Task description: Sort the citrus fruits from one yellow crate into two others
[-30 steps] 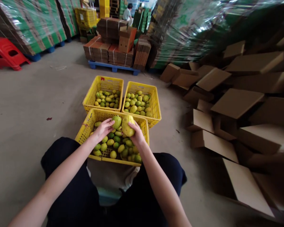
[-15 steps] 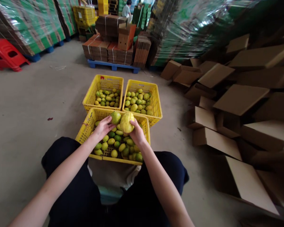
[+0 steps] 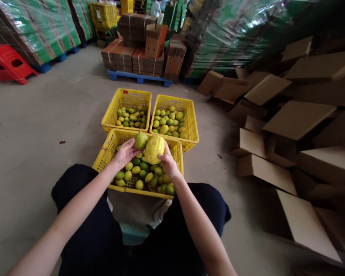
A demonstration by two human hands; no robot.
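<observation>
My left hand point(image 3: 125, 152) is closed on a green lemon point(image 3: 141, 140), its thumb and fingers at the fruit's left side. A larger, bumpy yellow lemon point(image 3: 154, 150) sits in my right hand point(image 3: 168, 161), with the fingers behind it and the thumb at its lower right. The two fruits are side by side over the near yellow crate point(image 3: 149, 193). Inside that crate lie several green and yellow lemons point(image 3: 136, 170), partly hidden by my hands.
Two more yellow crates point(image 3: 103, 123) point(image 3: 193, 128) of lemons stand just beyond. Cardboard boxes point(image 3: 299, 119) are heaped at right. Flattened cartons point(image 3: 148, 61) rest on a blue pallet point(image 3: 140, 79); a red stool point(image 3: 10, 63) is at left. A person point(image 3: 155, 8) is far back.
My right hand has turned the large yellow lemon, and its fingers have shifted round it. My left hand keeps the green lemon in nearly the same place. The view has tilted slightly.
</observation>
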